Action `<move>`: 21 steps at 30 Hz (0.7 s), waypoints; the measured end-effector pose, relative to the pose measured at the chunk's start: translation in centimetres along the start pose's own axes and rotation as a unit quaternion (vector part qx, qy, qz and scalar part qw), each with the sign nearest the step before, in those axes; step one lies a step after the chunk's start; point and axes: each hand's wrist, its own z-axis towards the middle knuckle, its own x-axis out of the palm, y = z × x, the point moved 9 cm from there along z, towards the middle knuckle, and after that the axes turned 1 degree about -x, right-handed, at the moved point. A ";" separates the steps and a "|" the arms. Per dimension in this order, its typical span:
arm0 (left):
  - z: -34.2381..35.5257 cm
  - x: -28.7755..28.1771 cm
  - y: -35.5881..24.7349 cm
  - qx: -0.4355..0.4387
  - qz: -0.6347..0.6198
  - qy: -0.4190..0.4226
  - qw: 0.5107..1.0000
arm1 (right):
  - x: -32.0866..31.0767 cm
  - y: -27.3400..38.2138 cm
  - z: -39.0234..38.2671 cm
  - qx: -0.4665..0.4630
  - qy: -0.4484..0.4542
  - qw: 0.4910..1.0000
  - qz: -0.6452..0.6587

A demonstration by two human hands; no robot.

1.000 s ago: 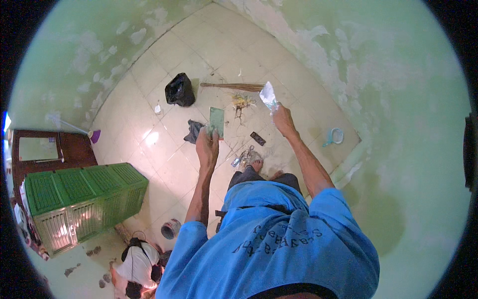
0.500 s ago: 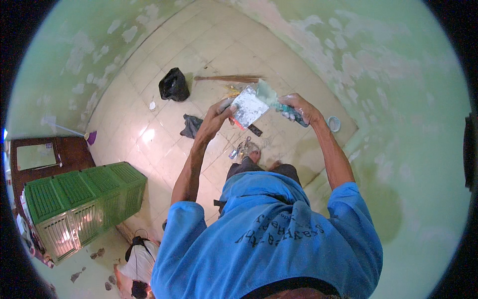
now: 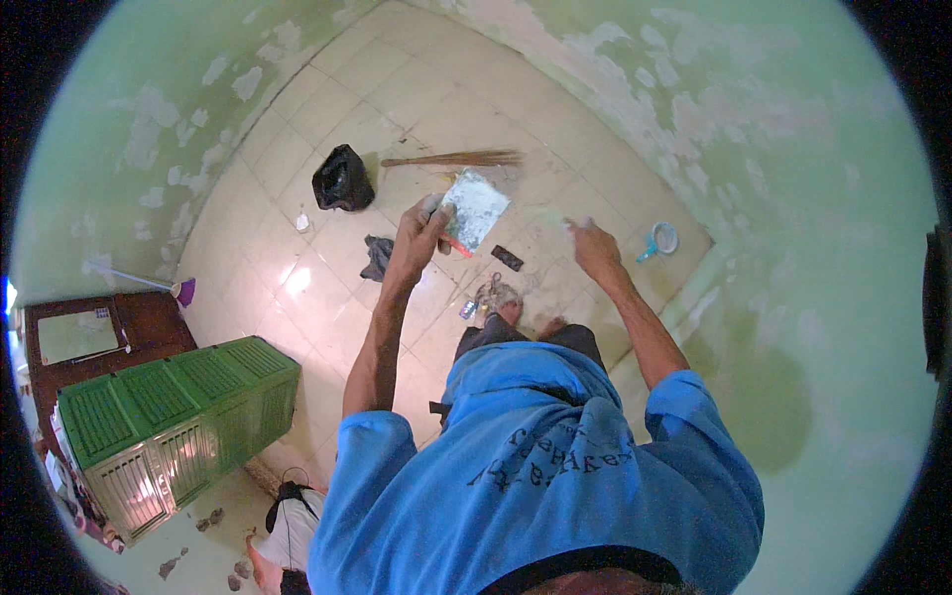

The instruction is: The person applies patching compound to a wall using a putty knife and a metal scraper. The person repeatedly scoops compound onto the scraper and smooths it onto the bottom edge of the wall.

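Observation:
In my left hand [image 3: 421, 230] is a square, putty-smeared plate [image 3: 478, 210], gripped by its left edge. An orange-red strip [image 3: 457, 245] shows at the plate's lower edge, beside my fingers. Right of the plate and apart from it, my right hand [image 3: 595, 245] has its fingers curled. A faint pale-green streak by the fingertips is the blurred putty knife [image 3: 547, 214]; its handle is mostly hidden by the hand.
On the tiled floor lie a twig broom [image 3: 451, 159], black bag [image 3: 343, 178], crumpled dark plastic [image 3: 377, 258], dark oblong object [image 3: 507, 258] and teal-handled round container [image 3: 662, 239]. A green slatted cabinet [image 3: 178, 397] stands left. Patched green walls [image 3: 783, 238] close in the corner.
My right hand has drawn away from the plate and moved slightly down; the putty knife has left the plate and is now blurred. The plate has shifted a little left.

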 end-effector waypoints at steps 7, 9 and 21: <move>0.1 -1.2 3.3 0.017 0.113 -0.080 0.990 | -10.0 11.3 -3.5 -0.066 -0.006 0.971 0.230; -0.5 0.7 3.4 0.037 0.231 -0.071 0.970 | -8.5 12.8 -2.4 -0.044 -0.027 0.982 0.183; -0.5 1.6 4.0 0.027 0.116 -0.080 0.990 | -5.2 7.3 -0.4 0.048 0.071 0.432 0.898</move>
